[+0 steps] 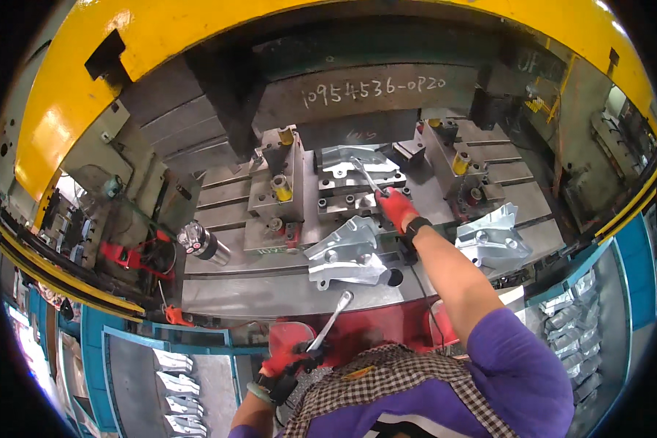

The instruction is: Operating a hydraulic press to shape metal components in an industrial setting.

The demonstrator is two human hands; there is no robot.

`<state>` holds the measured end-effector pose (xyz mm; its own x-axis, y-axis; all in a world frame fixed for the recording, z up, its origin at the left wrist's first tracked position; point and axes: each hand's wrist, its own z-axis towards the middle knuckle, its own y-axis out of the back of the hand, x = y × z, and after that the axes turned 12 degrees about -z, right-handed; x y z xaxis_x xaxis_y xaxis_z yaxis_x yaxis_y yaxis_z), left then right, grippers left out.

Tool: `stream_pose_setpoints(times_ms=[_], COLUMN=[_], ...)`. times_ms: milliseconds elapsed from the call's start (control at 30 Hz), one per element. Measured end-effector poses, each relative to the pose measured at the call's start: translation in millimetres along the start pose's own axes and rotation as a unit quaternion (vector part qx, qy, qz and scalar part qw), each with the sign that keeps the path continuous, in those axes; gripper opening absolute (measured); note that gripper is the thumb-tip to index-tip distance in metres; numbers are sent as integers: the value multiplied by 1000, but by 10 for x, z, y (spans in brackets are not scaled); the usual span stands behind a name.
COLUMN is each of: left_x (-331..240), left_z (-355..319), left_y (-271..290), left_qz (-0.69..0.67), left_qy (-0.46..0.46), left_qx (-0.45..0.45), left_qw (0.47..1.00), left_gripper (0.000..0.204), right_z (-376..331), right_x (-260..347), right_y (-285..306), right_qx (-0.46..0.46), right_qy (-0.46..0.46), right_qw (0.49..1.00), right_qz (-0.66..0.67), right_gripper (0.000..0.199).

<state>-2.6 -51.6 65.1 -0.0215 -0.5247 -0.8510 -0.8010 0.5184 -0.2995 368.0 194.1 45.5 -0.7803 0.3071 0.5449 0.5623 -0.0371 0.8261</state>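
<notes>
My right hand (399,209), in a red glove, reaches forward into the press. It grips a silver long-handled tool with a rounded head (368,177), whose far end meets a shaped sheet-metal part (354,156) on the die block (363,191). Held low at the front, my left hand (279,359) is closed round a similar silver tool (333,320), its round head pointing up and away from me. Between the hands, a bent sheet-metal part (347,253) lies on the press bed. Another formed metal part (492,238) rests right of my right forearm.
Yellow-topped guide posts (281,188) flank the die, under the heavy upper block (358,91). A steel tumbler (203,244) stands on the bed's left. Blue-framed bins hold several metal parts, left (179,383) and right (573,332). The yellow press frame (66,95) arches around.
</notes>
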Motion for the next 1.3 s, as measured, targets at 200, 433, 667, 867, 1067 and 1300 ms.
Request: stream_pose_setpoints(times_ms=[200, 433, 667, 867, 1067, 1300], left_x=[680, 875, 891, 1184, 1231, 1293], left_z=[-206, -368, -242, -294, -406, -181], left_y=[389, 278, 158, 256, 235, 428], left_qz=[219, 550, 529, 563, 587, 512], left_qy=[37, -94, -13, -57, -48, -56], left_qx=[47, -33, -24, -60, -95, -51], left_qw=[974, 829, 848, 822, 803, 856], left_gripper=[42, 56, 55, 56, 56, 61], right_z=[-1191, -3085, -1537, -291, -523, -2394], right_x=[-1112, -1730, -956, 161, 239, -1836], right_y=[222, 759, 436, 444, 587, 323], right_qx=[200, 360, 70, -103, -59, 318], right_qy=[34, 5, 37, 87, 189, 280], right_qw=[906, 897, 959, 972, 952, 896], right_qz=[371, 255, 272, -191, -234, 134], right_gripper=[42, 35, 60, 59, 50, 47])
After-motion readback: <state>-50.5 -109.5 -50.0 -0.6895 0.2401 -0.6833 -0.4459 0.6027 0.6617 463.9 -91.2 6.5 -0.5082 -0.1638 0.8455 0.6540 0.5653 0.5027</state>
